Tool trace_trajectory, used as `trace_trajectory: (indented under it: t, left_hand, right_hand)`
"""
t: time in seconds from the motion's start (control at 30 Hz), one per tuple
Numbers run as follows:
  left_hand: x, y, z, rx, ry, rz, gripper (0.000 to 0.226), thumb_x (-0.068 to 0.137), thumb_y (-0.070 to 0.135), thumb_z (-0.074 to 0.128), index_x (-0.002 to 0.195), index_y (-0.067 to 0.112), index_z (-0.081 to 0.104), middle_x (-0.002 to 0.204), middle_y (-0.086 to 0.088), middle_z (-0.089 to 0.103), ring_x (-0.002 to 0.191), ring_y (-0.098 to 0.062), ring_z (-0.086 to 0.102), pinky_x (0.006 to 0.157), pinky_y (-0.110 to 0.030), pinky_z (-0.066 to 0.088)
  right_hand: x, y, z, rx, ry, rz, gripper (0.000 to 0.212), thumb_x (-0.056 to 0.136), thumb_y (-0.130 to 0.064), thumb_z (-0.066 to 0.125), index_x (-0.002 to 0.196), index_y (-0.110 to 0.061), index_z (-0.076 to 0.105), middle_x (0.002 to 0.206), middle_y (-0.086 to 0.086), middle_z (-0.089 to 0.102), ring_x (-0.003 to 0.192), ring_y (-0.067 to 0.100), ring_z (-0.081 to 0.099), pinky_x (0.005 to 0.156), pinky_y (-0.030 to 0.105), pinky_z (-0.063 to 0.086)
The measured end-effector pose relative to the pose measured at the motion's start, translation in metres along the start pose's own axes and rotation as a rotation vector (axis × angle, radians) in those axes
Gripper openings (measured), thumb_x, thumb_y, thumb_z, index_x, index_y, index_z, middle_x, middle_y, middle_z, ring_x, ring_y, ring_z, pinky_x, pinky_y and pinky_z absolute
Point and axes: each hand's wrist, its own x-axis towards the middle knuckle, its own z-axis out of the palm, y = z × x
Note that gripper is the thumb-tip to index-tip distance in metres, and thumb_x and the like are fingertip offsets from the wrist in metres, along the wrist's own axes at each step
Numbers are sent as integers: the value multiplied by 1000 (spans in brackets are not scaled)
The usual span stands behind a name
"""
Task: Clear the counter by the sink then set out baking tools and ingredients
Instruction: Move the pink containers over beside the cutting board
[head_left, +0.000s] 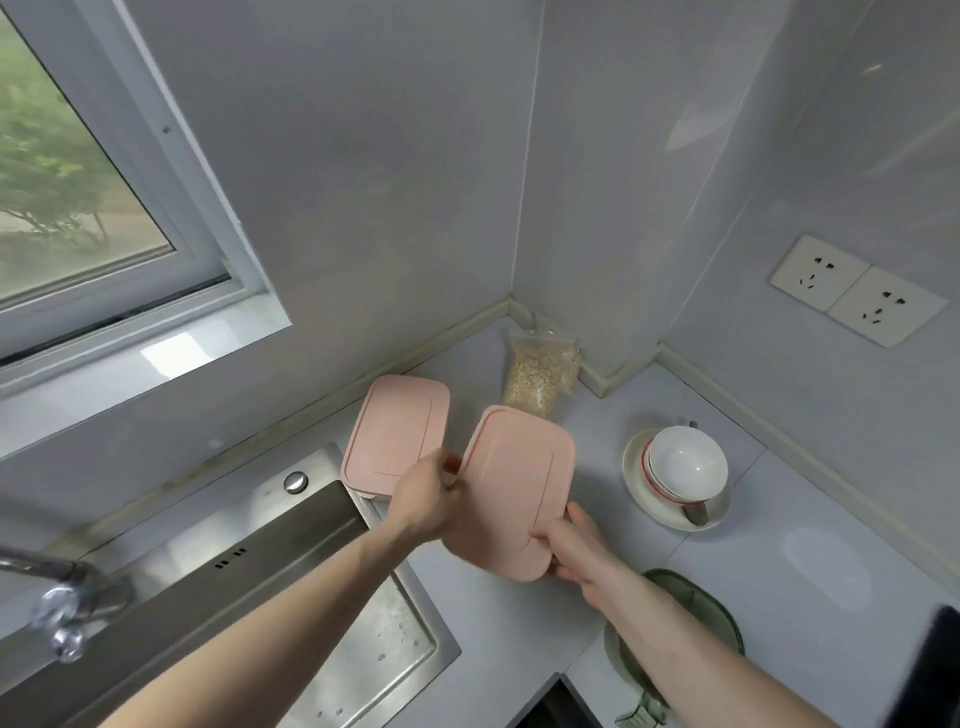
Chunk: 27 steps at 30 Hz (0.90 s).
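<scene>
Starting at the left, a faucet (62, 587) stands over the steel sink (311, 566), with a window (78, 171) above. Beside the sink's far corner, one pink container (396, 434) sits on the counter (810, 499), lid on, its long axis running from the near left toward the back wall. The left hand (428, 501) pinches the left edge of a second pink container (511, 488), and the right hand (563, 548) grips its near corner with thumb on top and fingers curled beneath. This one is held above the counter, tilted, long axis pointing away toward the corner. That makes two pink containers. Behind them one clear bag of grain (543, 371) leans in the wall corner. Further right, white bowls (687, 462) rest stacked on a plate (644, 493); their number is unclear. A greenish container (696, 603) lies partly hidden under the right forearm. Two wall sockets (857, 288) sit at far right.
</scene>
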Motion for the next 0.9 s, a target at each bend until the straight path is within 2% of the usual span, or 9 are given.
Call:
trace_trajectory:
  t: [0.13,0.33,0.4,0.5,0.67,0.73,0.77,0.83,0.9]
  left_hand:
    - [9,-9,-50,-120,131,-46,24,88,22,56,109,32,63,109,18,69,82,-3,68,76,-27,54]
    - [34,-39,-107,-153,191,-155,27,81,27,62,107,31,70,103,11,73,98,-19,66,92,-38,55]
    - [42,-49,-115,-225,184,-195,29,75,31,60,102,33,70,100,11,74,97,-19,68,89,-38,57]
    - [54,-64,-112,-248,170,-224,26,80,21,60,102,30,71,98,7,74,97,-19,69,81,-32,55]
    - [66,-76,-103,-314,190,-270,23,85,19,62,106,28,66,98,2,72,87,-22,70,76,-32,55]
    - [73,-83,-97,-389,156,-294,23,90,17,61,113,18,62,101,-3,70,79,-23,67,73,-33,52]
    - [75,-86,-95,-431,136,-310,25,92,17,61,117,13,59,101,-5,69,75,-24,65,71,-32,51]
    - [76,-91,-91,-461,103,-330,28,95,18,60,120,8,56,92,-7,67,69,-22,60,66,-30,47]
    - [75,-93,-91,-464,87,-325,25,96,17,60,119,8,55,87,-5,65,65,-19,57,61,-29,44]
  right_hand:
    - [4,-43,36,-37,-96,-101,46,86,-4,61,130,-17,56,122,5,67,102,23,67,83,43,60]
    - [11,-86,98,-122,-200,-98,47,89,-7,61,134,-16,51,126,6,65,96,21,63,62,27,53]
    - [16,-93,112,-167,-214,-101,54,88,-10,61,139,-21,48,129,2,64,108,23,63,67,29,53]
    - [21,-95,123,-212,-236,-104,61,86,-10,60,143,-27,46,130,-3,61,120,25,59,77,34,54]
    - [22,-89,120,-219,-263,-120,55,88,-5,57,135,-32,51,129,-5,61,121,21,57,81,39,59]
    - [25,-84,117,-206,-269,-118,50,91,-3,56,131,-31,53,126,-6,62,122,21,57,90,45,58]
    - [26,-81,115,-199,-269,-118,52,93,-4,56,138,-30,51,126,-6,60,122,21,56,93,47,56]
    - [29,-72,112,-172,-264,-111,56,100,-12,55,153,-23,39,135,-3,52,125,22,52,98,47,53]
    - [32,-64,110,-133,-254,-104,62,105,-26,54,160,-19,26,154,1,41,135,26,48,102,49,51]
